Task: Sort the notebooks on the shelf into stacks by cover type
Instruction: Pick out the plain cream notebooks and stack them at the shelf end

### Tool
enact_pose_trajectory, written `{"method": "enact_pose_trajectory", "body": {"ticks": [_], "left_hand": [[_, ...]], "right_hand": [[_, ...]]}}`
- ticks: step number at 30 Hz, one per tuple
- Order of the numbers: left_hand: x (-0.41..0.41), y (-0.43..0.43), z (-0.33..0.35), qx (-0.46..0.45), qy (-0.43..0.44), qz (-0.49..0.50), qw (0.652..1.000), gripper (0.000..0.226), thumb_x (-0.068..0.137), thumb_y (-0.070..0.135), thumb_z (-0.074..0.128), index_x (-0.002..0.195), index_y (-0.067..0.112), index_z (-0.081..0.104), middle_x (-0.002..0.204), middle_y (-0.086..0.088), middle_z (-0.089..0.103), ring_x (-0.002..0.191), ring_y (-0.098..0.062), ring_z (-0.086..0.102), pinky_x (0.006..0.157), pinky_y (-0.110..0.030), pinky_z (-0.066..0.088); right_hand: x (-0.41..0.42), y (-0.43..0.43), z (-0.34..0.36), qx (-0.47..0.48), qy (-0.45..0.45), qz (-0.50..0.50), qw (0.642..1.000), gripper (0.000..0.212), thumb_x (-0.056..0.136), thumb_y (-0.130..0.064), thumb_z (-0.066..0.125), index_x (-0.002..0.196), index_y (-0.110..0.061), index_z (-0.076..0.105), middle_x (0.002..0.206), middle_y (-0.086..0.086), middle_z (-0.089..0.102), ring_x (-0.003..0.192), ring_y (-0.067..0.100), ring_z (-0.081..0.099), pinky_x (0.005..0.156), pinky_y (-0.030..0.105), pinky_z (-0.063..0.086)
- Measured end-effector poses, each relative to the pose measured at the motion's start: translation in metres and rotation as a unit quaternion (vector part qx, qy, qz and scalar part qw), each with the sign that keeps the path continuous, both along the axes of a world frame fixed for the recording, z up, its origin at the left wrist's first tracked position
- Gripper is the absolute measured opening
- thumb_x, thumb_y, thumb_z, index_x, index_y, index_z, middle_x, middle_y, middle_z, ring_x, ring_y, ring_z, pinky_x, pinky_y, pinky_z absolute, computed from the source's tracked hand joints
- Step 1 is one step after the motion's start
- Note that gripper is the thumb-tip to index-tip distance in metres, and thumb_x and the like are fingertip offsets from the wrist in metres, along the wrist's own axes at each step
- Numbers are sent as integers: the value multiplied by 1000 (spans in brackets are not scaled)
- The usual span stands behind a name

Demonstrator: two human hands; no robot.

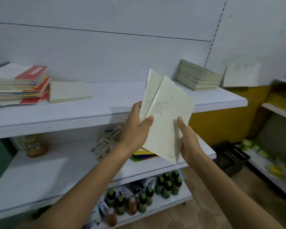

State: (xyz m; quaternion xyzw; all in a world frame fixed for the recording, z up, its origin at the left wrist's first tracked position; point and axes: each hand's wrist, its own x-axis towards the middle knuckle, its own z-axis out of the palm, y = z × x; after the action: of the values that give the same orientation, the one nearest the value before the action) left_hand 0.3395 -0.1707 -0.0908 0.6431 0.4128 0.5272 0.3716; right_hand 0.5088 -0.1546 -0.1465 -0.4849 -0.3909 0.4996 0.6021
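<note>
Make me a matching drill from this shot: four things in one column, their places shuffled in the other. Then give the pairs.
1. red stack
2. pale stack
3. white notebooks
4. bottles

A. bottom shelf
B. top shelf, right end
C. left hand and right hand
D. top shelf, left end

Pairs: 1-D, 2-B, 3-C, 4-A

Both bare arms reach forward and up, side by side. The left hand (134, 129) is a bit higher than the right hand (189, 144). Both hands grip the pale notebooks (165, 109) held between them, each thumb laid flat on the front and the other fingers tucked behind
</note>
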Motion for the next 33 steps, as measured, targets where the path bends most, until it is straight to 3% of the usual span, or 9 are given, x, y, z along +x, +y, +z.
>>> {"method": "enact_pose_trajectory", "body": {"ticks": [3,8,13,18,20,23,28,31,33], "left_hand": [[57,-5,-8,-26,-9,-58,998,29,96,9,46,117,30,42,106,17,58,95,1,59,71,-15,51],[132,-9,-17,-69,-2,-134,989,23,97,13,46,113,29,47,106,15,61,95,-1,62,77,-21,52],[172,7,-13,-97,-17,-117,988,17,98,23,49,114,20,50,105,4,65,95,-13,64,78,-30,55],[201,54,1,-134,-68,-110,983,16,100,19,44,113,25,51,102,9,63,92,-9,62,69,-21,50],[219,79,8,-131,-79,-112,982,14,99,17,44,104,28,51,100,8,63,91,-10,61,75,-25,50],[245,120,23,-118,-58,-124,984,14,98,17,44,101,28,52,97,5,61,92,-14,59,80,-29,48],[284,184,47,-71,-25,-142,987,20,97,20,45,116,21,50,98,9,62,89,-8,61,67,-23,48],[304,214,53,-44,-26,-137,989,15,97,21,48,110,28,53,100,11,64,92,-11,63,74,-28,55],[315,231,56,-25,-30,-126,991,25,96,21,51,121,27,52,109,9,64,96,-11,63,81,-30,56]], "right_hand": [[57,-23,0,20,-17,-18,999,32,93,-38,54,125,-31,54,114,-9,68,102,16,65,74,32,53],[133,-48,1,15,-38,-69,997,29,94,-28,55,123,-23,57,108,-5,70,93,14,68,65,24,55],[168,-39,1,9,-26,-91,995,24,95,-28,55,118,-25,57,104,-5,71,88,16,69,65,28,54],[197,1,5,-13,-47,-92,995,21,97,-35,49,115,-30,59,105,-4,71,93,21,67,76,41,56],[211,23,10,-3,-59,-108,992,22,98,-33,48,116,-27,59,106,-4,70,91,18,67,73,37,57],[236,59,25,24,-71,-127,989,17,98,-28,48,110,-26,59,100,-7,70,80,9,67,54,18,51],[276,120,44,57,-107,-160,980,11,93,-32,55,103,-32,59,104,-4,70,94,20,66,81,38,54],[297,150,53,89,-112,-176,974,16,92,-35,56,108,-33,58,104,-6,68,92,16,66,72,33,53],[310,168,57,102,-127,-174,971,20,92,-36,56,111,-31,58,100,-10,69,87,13,67,66,27,50]]}}
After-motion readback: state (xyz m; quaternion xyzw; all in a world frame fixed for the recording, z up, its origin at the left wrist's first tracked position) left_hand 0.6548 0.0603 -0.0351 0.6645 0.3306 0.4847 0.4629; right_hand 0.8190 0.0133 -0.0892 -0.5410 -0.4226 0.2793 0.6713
